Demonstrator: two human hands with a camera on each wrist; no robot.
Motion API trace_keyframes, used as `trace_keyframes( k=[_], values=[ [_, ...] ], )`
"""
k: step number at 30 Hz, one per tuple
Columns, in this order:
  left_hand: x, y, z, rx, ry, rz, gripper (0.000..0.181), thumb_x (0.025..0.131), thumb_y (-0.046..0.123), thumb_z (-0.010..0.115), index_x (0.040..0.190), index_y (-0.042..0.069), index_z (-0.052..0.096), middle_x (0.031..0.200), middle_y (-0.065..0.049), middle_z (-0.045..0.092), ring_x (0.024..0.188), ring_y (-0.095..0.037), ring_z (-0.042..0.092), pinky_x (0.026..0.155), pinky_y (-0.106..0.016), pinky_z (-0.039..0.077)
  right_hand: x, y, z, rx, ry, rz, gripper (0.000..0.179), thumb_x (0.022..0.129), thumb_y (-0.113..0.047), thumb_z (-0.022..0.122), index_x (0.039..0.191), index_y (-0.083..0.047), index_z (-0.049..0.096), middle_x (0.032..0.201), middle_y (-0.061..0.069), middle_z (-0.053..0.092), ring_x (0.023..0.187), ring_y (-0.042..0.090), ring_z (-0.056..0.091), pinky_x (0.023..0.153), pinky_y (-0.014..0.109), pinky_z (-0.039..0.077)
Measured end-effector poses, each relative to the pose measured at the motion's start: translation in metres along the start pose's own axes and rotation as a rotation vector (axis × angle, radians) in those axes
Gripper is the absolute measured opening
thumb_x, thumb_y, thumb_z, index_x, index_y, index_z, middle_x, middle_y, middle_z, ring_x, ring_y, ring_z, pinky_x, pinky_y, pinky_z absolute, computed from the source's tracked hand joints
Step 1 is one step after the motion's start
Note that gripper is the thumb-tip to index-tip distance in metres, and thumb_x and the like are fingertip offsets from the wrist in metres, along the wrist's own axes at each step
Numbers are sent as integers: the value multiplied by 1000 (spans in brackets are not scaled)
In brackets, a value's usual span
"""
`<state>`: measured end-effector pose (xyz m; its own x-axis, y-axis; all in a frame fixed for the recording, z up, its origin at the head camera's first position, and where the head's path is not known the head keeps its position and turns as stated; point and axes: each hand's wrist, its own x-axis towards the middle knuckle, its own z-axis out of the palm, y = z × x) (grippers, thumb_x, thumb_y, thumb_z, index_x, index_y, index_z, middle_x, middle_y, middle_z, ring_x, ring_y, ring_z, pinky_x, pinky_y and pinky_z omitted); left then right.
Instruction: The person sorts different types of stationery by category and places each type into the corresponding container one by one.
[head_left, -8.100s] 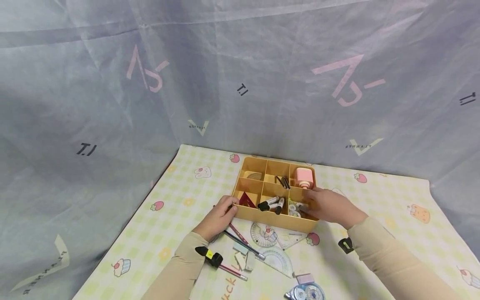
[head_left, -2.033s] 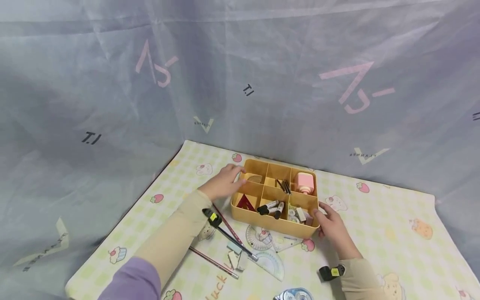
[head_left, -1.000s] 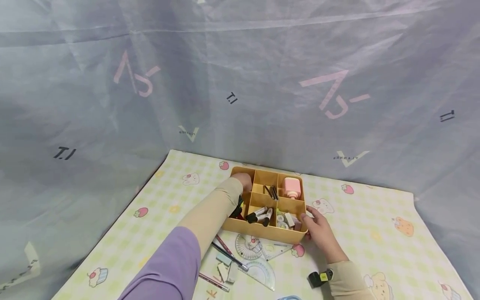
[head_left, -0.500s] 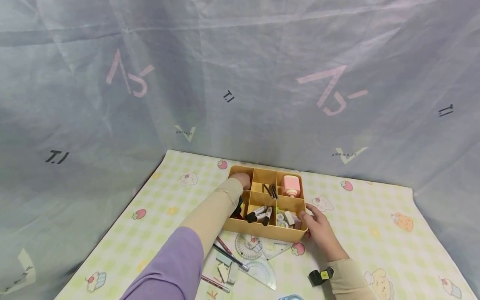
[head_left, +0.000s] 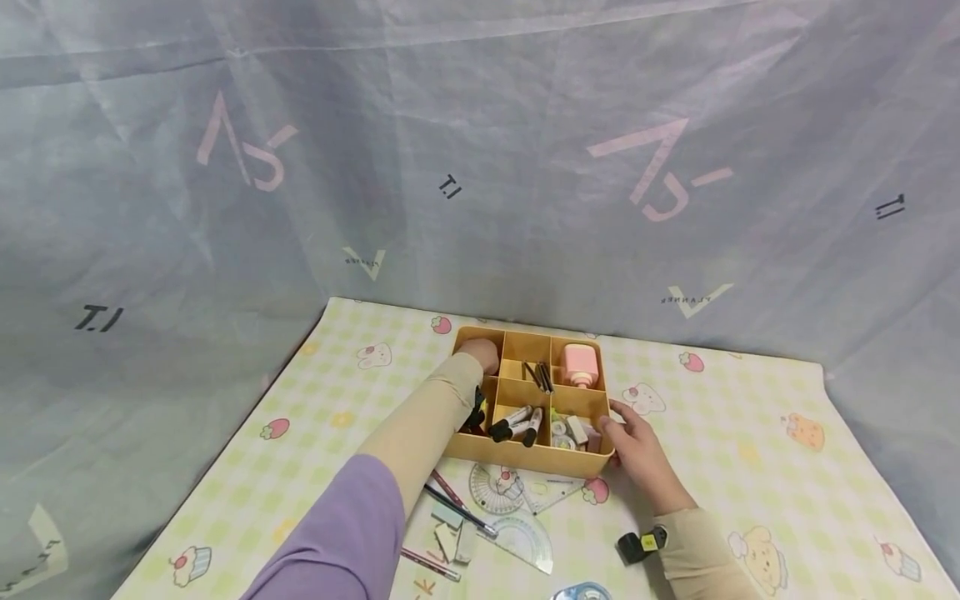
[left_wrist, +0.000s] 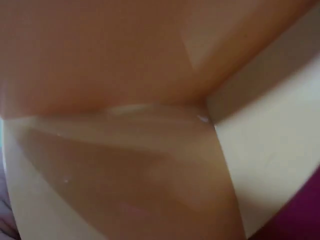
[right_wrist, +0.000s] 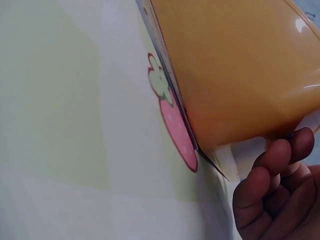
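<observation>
A yellow-orange desk organizer box [head_left: 510, 452] with several compartments stands near the back of the table. My left hand [head_left: 480, 354] reaches down into its back left compartment; the fingers are hidden there. The left wrist view shows only the blurred compartment walls [left_wrist: 270, 125]. With my right hand [head_left: 637, 450] I hold the box at its front right corner, thumb at the rim. In the right wrist view, that hand's fingers [right_wrist: 276, 157] are curled by the box's outer wall [right_wrist: 235, 70]. Black-capped markers [head_left: 517, 423], black sticks [head_left: 543, 377] and a pink bottle [head_left: 580, 363] sit in other compartments.
The front right compartment holds erasers [head_left: 576, 429] and white rolls. Before the box lie a round protractor [head_left: 495, 489], a half-circle protractor [head_left: 525, 542], a clear set square [head_left: 551, 493], pencils [head_left: 457, 510], erasers [head_left: 446, 540] and a blue correction tape [head_left: 582, 592].
My left hand went from the box's front left corner to its left side, then into the back left compartment. My right hand left the front right compartment for the outer corner. Little moved in the last second.
</observation>
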<state>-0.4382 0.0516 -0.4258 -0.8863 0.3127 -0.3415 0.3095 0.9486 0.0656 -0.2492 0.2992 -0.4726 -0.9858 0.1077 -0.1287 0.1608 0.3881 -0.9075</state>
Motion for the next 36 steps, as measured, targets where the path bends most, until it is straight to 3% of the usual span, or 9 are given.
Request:
trace_keyframes(
  k=[3, 5, 11, 16, 19, 22, 27, 36],
  values=[
    [-5, -2, -2, -70, 52, 6, 33, 102, 4, 49, 70, 11, 52, 86, -7, 56, 69, -18, 40, 62, -31, 31, 1, 1, 1, -10, -7, 5, 59, 106, -34, 50, 154, -5, 33, 119, 22, 64, 82, 23, 60, 65, 32, 50],
    [-13, -2, -8, -128, 120, 29, 33, 100, 2, 50, 69, 11, 52, 82, -7, 55, 65, -18, 39, 59, -30, 32, 1, 0, 1, -15, -7, 7, 60, 105, -35, 50, 155, -5, 33, 121, 23, 64, 84, 23, 59, 66, 32, 50],
    [-49, -7, -48, -335, 269, 87, 28, 98, -2, 49, 73, 10, 53, 72, -5, 51, 58, -17, 39, 55, -30, 34, 4, -3, -1, -26, -15, 7, 61, 105, -36, 49, 155, -6, 33, 122, 22, 63, 86, 24, 58, 68, 31, 51],
    [-77, -17, -76, -536, 228, 104, 37, 101, 7, 58, 68, 12, 41, 62, -1, 37, 51, -14, 35, 53, -30, 36, 4, -3, -2, -44, -15, 9, 62, 106, -37, 48, 156, -6, 31, 123, 23, 63, 87, 24, 58, 69, 31, 50],
    [-92, -24, -83, -690, 177, 106, 35, 100, 10, 63, 75, 10, 39, 65, -2, 39, 52, -14, 41, 55, -31, 41, 3, -2, -2, -46, -18, 13, 62, 106, -37, 48, 156, -5, 31, 126, 25, 62, 89, 26, 59, 69, 31, 50],
    [-106, -32, -84, -771, 158, 113, 30, 100, 7, 64, 80, 8, 40, 70, -5, 45, 55, -15, 47, 57, -32, 47, 3, -1, -2, -49, -21, 17, 63, 106, -38, 48, 157, -5, 30, 130, 25, 61, 91, 25, 59, 69, 31, 51],
    [-124, -44, -77, -764, 152, 134, 22, 98, 2, 63, 83, 3, 47, 71, -9, 56, 57, -18, 54, 60, -35, 56, 2, -1, -3, -43, -24, 17, 65, 106, -41, 48, 157, -5, 30, 123, 23, 62, 86, 23, 59, 69, 31, 50],
    [-146, -55, -42, -745, 176, 81, 16, 95, 4, 69, 101, -2, 56, 75, -11, 64, 58, -19, 63, 63, -39, 59, -2, -3, -2, -59, -32, 22, 67, 106, -43, 47, 157, -4, 28, 126, 24, 60, 90, 25, 59, 70, 31, 50]
  ],
)
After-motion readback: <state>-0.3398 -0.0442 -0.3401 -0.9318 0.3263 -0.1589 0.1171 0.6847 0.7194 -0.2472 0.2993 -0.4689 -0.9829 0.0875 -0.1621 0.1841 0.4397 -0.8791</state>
